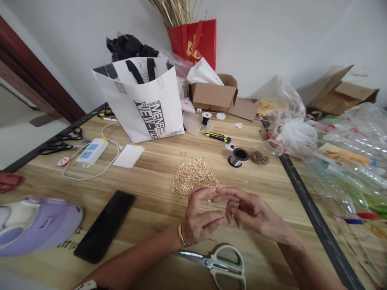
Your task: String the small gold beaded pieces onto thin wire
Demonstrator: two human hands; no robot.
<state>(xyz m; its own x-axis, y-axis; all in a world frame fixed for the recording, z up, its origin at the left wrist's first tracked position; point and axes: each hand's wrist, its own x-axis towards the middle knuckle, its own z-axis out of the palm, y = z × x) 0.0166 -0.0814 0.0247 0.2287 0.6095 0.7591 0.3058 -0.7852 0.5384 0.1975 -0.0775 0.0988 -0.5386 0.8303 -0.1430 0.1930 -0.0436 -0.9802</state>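
My left hand (199, 221), with a gold bangle at its wrist, is raised over the table with its fingers curled. My right hand (255, 211), wearing a ring, faces it with the lower fingers bent in toward the thumb. The two index fingertips come close together; whatever thin thing the hands hold is too fine to make out. Just beyond them lies a loose pile of small gold and clear beads (195, 175). White-handled scissors (222, 264) rest below my hands. A spool of thin wire (238, 158) stands behind my right hand.
A black phone (104, 226) and a purple bottle (51, 225) lie at left. Behind are a power strip (92, 152), a white bag (148, 106), a yellow-black cutter (217, 137) and a cardboard box (214, 95). Plastic bottles (347, 169) crowd the right.
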